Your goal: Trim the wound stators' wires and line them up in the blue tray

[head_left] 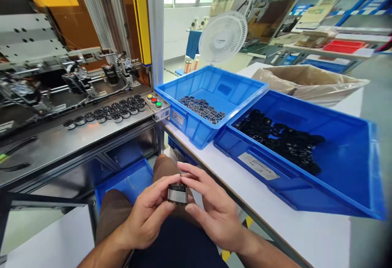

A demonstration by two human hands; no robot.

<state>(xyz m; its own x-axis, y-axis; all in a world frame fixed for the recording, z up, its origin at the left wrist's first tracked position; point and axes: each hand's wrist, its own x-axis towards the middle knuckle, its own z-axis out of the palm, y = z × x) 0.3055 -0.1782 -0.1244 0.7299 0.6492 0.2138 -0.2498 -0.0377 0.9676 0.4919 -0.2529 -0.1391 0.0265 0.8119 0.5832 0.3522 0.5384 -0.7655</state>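
Observation:
Above my lap, a motor stator [177, 196] with a silvery steel ring and black plastic ends is held between both hands. My left hand [150, 211] grips its left side, thumb low on the ring and fingers over the top. From the right, my right hand [214, 207] closes on it, with fingertips at the black top and the thumb near the lower edge. The fingers partly cover its sides. On the steel bench to the left stand rows of similar stators [116, 117].
A blue bin [196, 131] holds metal-coloured ring parts; a second blue bin [306, 190] holds black plastic parts. Both stand on a white table [321, 231] to the right. A button box [161, 115] sits at the bench corner, beside a machine with fixtures [76, 80]. A fan [223, 37] stands behind.

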